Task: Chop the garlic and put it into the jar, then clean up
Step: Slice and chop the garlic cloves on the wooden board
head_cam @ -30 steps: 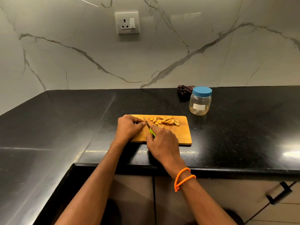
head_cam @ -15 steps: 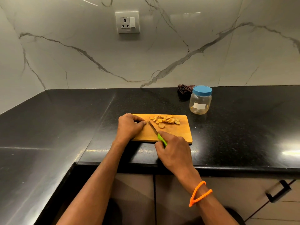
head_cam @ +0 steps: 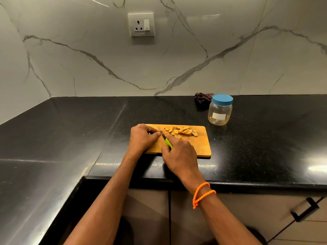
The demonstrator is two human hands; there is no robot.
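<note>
Garlic slices, pale yellow and heaped loosely, lie on the far half of the rectangular wooden chopping board, which rests near the front edge of the glossy black stone tabletop. A last uncut piece is presumably under the fingertips of the left hand, whose fingers curl down and pinch something at the board's far left; the piece itself cannot be made out. The right hand grips the green-handled small knife, blade tip angled toward the left fingertips.

Progress, as judged: chopping is well advanced but unfinished. The clear plastic jar with blue screw lid stands beyond the board's right corner, lid on and seemingly holding no slices, so transfer and cleaning remain. A crumpled dark cloth lies just behind the jar against the marble wall, untouched.

Compared with half a second earlier, the right hand has moved forward and leftward over the board, bringing the blade back beside the left fingertips for another cut. Left hand, slices and jar hold their places.
</note>
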